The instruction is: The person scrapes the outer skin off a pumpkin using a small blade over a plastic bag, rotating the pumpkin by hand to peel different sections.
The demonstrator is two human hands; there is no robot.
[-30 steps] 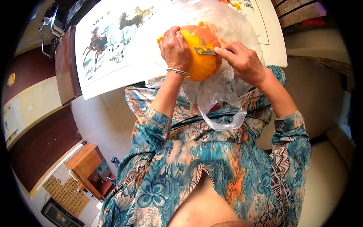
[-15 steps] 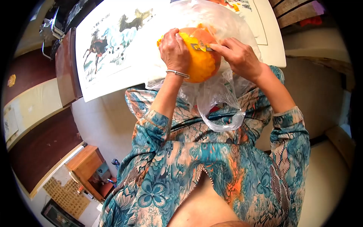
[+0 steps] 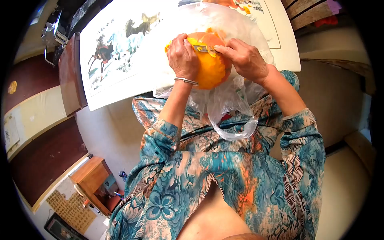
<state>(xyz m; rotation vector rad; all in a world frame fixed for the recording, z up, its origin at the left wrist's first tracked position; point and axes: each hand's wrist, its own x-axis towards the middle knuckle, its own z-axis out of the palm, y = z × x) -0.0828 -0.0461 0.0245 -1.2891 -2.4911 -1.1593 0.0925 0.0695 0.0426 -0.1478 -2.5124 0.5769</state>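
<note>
A round orange pumpkin [image 3: 211, 70], partly pared to bright yellow-orange flesh, rests on a clear plastic bag on the table. My left hand [image 3: 183, 57] is closed against the pumpkin's left side, holding it, with a bracelet at the wrist. On the other side, my right hand [image 3: 244, 58] grips a small metal peeler [image 3: 201, 48], its handle mostly hidden by my fingers. The peeler's flat metal part lies against the top of the pumpkin, and a yellow strip of peel [image 3: 211, 50] hangs on it. The bag's handles [image 3: 236, 130] drape over my lap.
Under the bag is a white tabletop [image 3: 132, 88] printed with running horses. A wooden slatted piece [image 3: 308, 16] stands at the upper right. At the left are a dark brown cabinet [image 3: 70, 72] and, lower down, a small wooden shelf [image 3: 91, 172].
My right hand and the peeler have moved left across the pumpkin, toward my left hand. The left hand stays on the pumpkin with little shift.
</note>
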